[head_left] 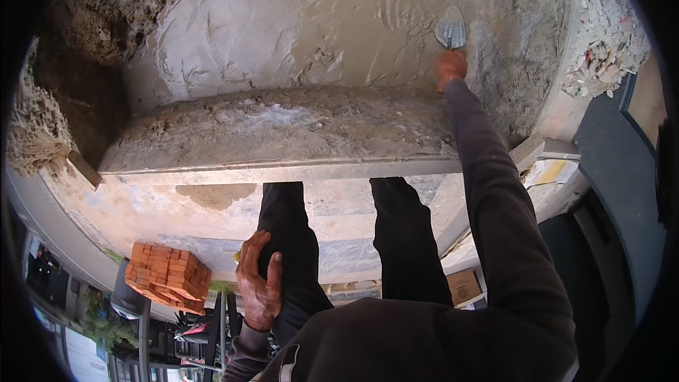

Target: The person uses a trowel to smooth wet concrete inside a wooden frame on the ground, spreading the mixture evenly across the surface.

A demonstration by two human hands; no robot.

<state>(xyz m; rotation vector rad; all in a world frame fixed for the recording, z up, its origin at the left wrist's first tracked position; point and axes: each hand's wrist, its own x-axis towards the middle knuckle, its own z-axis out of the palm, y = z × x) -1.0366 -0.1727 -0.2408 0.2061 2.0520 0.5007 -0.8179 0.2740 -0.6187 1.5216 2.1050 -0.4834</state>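
Wet grey mortar [283, 21] is spread across a broad surface in front of me, with ridges and smears in it. At the far right, my right hand [451, 68] is closed round the handle of a trowel [451, 28]. Its blade, coated with mortar, lies at the right edge of the wet patch; most of the handle is hidden in my fist. My left hand [260, 283] rests against my left thigh with its fingers stretched out, holding nothing.
A rough ledge [283, 127] runs between my legs and the mortar. Sandy heaps [120, 7] rise at the far left beside a dark hollow. Rubble [608, 42] lies at the far right. Stacked orange bricks [167, 274] stand at the near left, and a cardboard box [465, 287] sits near right.
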